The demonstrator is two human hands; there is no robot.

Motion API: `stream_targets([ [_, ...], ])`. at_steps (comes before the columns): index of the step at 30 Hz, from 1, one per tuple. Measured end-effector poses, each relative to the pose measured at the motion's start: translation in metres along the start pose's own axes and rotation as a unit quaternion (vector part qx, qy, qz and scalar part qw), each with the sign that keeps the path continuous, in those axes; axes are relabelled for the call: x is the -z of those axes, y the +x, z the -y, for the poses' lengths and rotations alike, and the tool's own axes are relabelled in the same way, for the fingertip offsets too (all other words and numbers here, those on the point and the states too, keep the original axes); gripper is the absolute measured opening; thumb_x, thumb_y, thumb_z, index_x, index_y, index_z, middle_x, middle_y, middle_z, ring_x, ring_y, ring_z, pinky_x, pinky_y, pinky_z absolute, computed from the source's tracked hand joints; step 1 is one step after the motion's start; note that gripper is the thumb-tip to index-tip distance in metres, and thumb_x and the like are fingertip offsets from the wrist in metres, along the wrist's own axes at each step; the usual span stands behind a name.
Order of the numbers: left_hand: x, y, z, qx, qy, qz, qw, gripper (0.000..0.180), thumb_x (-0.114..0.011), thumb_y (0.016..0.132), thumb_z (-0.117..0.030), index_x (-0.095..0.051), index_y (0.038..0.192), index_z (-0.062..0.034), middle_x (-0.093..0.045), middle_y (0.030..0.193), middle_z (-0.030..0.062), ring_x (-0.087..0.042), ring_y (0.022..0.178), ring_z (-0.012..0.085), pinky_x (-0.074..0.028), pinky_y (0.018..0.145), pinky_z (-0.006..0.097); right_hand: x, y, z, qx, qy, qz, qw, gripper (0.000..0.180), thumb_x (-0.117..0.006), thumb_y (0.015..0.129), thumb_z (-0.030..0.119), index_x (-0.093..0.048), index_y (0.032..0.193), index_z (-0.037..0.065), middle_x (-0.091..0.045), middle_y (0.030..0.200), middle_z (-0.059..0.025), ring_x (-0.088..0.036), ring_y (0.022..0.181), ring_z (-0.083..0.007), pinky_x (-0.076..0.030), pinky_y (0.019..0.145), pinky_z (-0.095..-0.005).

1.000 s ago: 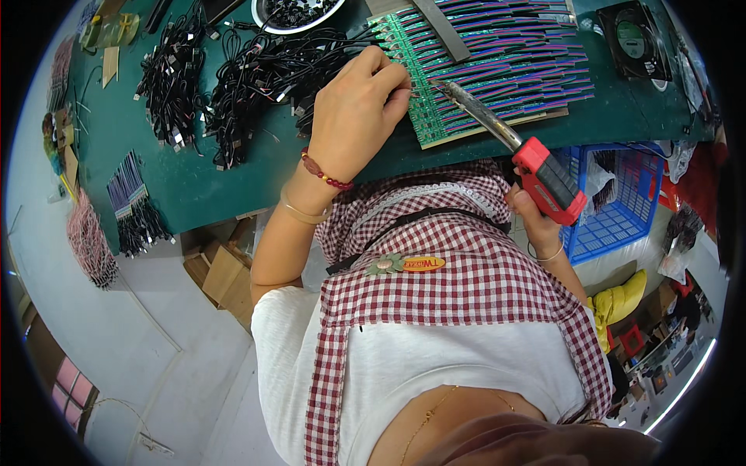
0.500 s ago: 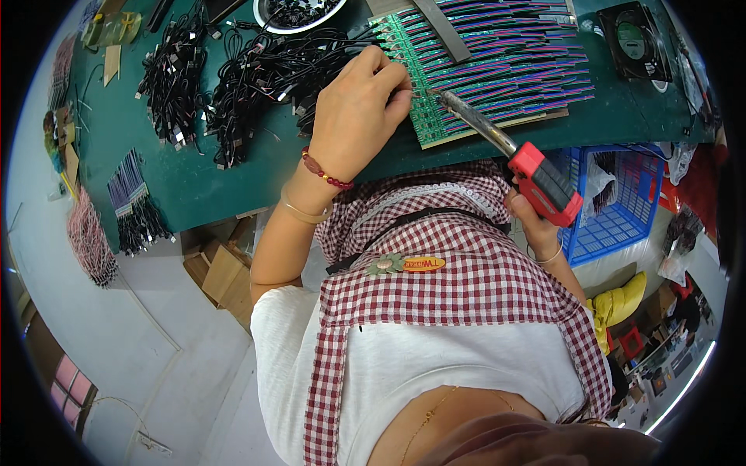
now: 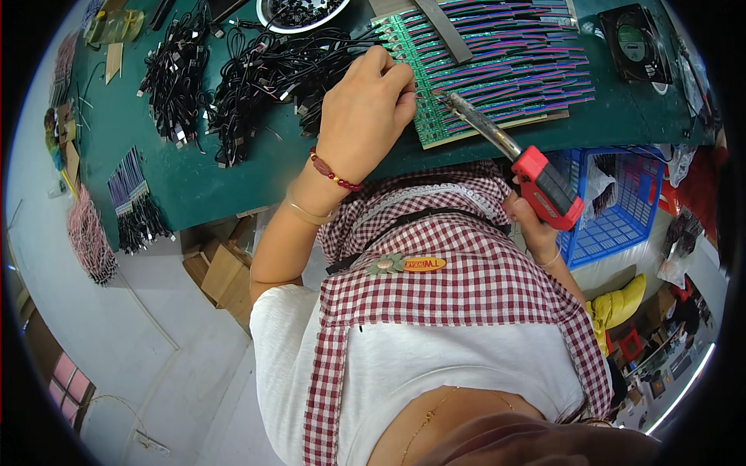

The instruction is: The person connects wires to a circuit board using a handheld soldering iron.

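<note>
My left hand (image 3: pixel 367 113) is closed in a pinch at the left edge of a panel of green circuit boards (image 3: pixel 426 116). Its fingertips face away, so whatever they pinch is hidden; black cables lie just beyond them. My right hand (image 3: pixel 535 231) grips a red and black soldering gun (image 3: pixel 550 186) from below. The metal barrel slants up and left, its tip at the lower part of the boards, close to my left fingers. Rows of blue, pink and black wires (image 3: pixel 517 74) run rightward from the boards. Across them lies a grey flat bar (image 3: pixel 444 33).
Bundles of black cables (image 3: pixel 249 101) and a white bowl of small black parts (image 3: pixel 301 27) sit on the green table (image 3: pixel 198 203). At the right are a black round-faced device (image 3: pixel 633 43) and, below table level, a blue crate (image 3: pixel 610 233). Wire bunches (image 3: pixel 136 194) hang over the left edge.
My left hand has shifted slightly to the right along the boards, still pinched. The soldering gun has moved a touch right and down with my right hand.
</note>
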State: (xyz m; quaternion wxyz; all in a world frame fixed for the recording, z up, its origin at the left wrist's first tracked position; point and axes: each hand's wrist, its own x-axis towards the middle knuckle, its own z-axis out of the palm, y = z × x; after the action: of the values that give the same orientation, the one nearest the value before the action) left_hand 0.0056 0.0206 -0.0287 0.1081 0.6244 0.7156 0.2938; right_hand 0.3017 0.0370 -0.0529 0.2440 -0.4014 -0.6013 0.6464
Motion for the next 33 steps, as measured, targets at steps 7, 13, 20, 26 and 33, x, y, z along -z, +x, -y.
stream_targets([
  [7,0.0031,0.0016,-0.0007,-0.005,-0.003,0.008,1.0,0.008,-0.062,0.072,-0.008,-0.056,0.076,-0.0061,-0.049,0.076,0.007,-0.054,0.069,0.0244,-0.044,0.058,0.034,0.0029,0.0026,-0.0038,0.04,-0.035,0.006,0.999,0.035,-0.056,0.085,0.01,-0.045,0.115,-0.004,-0.053,0.068,-0.0073,-0.048,0.057,-0.0121,-0.038,0.052,-0.0246],
  [13,0.0053,0.0033,0.0007,-0.006,-0.012,0.026,1.0,0.009,-0.063,0.072,-0.009,-0.056,0.077,-0.0057,-0.049,0.077,0.0073,-0.054,0.069,0.0245,-0.044,0.059,0.034,0.0025,0.0064,-0.0055,0.086,-0.091,0.049,0.991,0.033,-0.058,0.083,0.008,-0.047,0.111,-0.003,-0.054,0.07,-0.0073,-0.049,0.059,-0.012,-0.04,0.054,-0.0249],
  [20,0.0079,0.0043,0.002,-0.018,-0.004,0.04,0.999,0.009,-0.063,0.072,-0.009,-0.057,0.079,-0.0058,-0.05,0.079,0.0071,-0.055,0.071,0.0242,-0.045,0.06,0.033,-0.0009,-0.0009,0.0009,0.022,-0.043,0.019,0.999,0.035,-0.057,0.084,0.011,-0.046,0.114,-0.003,-0.053,0.069,-0.0071,-0.048,0.058,-0.0121,-0.039,0.054,-0.0246],
  [26,0.0079,0.0045,0.0,-0.014,0.009,0.037,0.999,0.009,-0.063,0.073,-0.009,-0.058,0.079,-0.0064,-0.051,0.079,0.0066,-0.055,0.071,0.0238,-0.045,0.061,0.033,-0.0002,0.0019,-0.0041,0.02,-0.025,-0.006,0.999,0.04,-0.057,0.085,0.016,-0.043,0.117,-0.003,-0.049,0.066,-0.0058,-0.045,0.056,-0.0119,-0.036,0.053,-0.0243],
  [33,0.007,0.0045,-0.0014,-0.013,0.018,0.036,0.999,0.008,-0.062,0.073,-0.009,-0.057,0.079,-0.0067,-0.051,0.079,0.0065,-0.056,0.071,0.0237,-0.045,0.06,0.033,-0.0012,0.0045,-0.0059,0.04,-0.022,-0.002,0.999,0.039,-0.056,0.085,0.016,-0.043,0.116,-0.004,-0.046,0.063,-0.0051,-0.043,0.054,-0.0114,-0.035,0.052,-0.0245],
])
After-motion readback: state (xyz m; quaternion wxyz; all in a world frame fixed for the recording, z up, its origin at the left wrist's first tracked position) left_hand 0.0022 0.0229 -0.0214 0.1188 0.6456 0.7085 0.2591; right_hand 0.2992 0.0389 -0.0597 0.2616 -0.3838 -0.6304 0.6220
